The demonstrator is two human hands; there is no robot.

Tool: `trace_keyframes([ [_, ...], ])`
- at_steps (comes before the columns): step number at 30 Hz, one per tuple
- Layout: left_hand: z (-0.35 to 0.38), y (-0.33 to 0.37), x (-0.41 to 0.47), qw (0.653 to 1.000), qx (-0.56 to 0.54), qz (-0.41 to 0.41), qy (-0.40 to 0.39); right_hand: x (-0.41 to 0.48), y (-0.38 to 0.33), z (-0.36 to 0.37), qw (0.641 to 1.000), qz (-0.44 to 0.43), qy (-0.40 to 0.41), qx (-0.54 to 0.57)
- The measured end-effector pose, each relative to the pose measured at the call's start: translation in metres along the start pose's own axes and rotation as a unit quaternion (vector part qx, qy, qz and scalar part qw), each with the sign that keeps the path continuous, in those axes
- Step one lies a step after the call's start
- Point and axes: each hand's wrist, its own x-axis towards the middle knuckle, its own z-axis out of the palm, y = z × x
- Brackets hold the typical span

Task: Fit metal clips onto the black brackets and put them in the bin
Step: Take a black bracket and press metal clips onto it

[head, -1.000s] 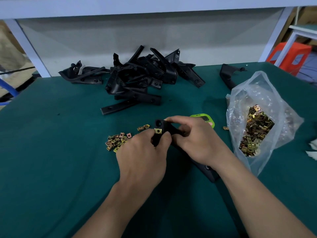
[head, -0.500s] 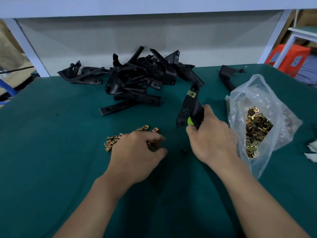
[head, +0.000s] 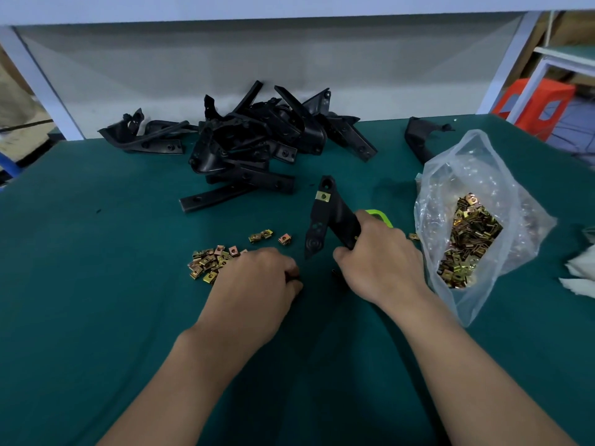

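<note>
My right hand [head: 381, 262] grips a black bracket [head: 325, 217] by its lower end and holds it upright over the green mat; a brass clip [head: 323, 196] sits on its upper arm. My left hand [head: 257, 284] rests knuckles-up beside a loose heap of brass clips [head: 211, 260], fingers curled down onto the mat; what the fingertips hold is hidden. A pile of black brackets [head: 254, 140] lies at the back of the table.
A clear plastic bag [head: 473, 226] full of brass clips lies at the right. A green-edged device [head: 381, 217] sits behind my right hand. One more black bracket [head: 418, 140] lies at the back right, white cloth [head: 579, 275] at the right edge.
The hands parted: my right hand lifted the clipped bracket upright, then lowered it slightly. My left hand dropped to the loose clips on the mat.
</note>
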Motion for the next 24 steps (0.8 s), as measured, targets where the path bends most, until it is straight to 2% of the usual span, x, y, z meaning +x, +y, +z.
trace_keyframes([
  [5, 0.009, -0.002, -0.003, 0.999, -0.014, 0.017, 0.038, 0.001, 0.002, 0.000, 1.000, -0.004, 0.003, 0.005],
  [7, 0.012, -0.001, -0.002, 0.989, -0.126, -0.041, 0.069, 0.001, 0.002, -0.001, 1.000, -0.010, 0.003, 0.009],
  [8, 0.011, 0.001, 0.001, 0.967, -0.227, -0.090, 0.073, 0.002, 0.002, -0.001, 1.000, -0.014, 0.002, 0.010],
  [10, 0.006, 0.004, 0.005, 0.883, -0.428, -0.178, 0.072, 0.002, 0.002, -0.002, 1.000, -0.024, -0.004, 0.003],
  [11, 0.002, 0.004, 0.007, 0.842, -0.495, -0.201, 0.075, 0.002, 0.001, -0.003, 1.000, -0.028, -0.009, -0.003],
  [13, -0.005, 0.000, 0.008, 0.788, -0.573, -0.210, 0.077, 0.002, 0.000, -0.003, 0.999, -0.032, -0.017, -0.012],
  [18, -0.016, -0.011, 0.006, 0.733, -0.661, -0.164, 0.007, 0.003, 0.000, -0.003, 0.999, -0.043, -0.028, 0.010],
  [24, -0.014, -0.014, 0.007, 0.695, -0.698, -0.171, -0.011, 0.003, 0.001, -0.003, 0.995, -0.049, -0.044, 0.075],
])
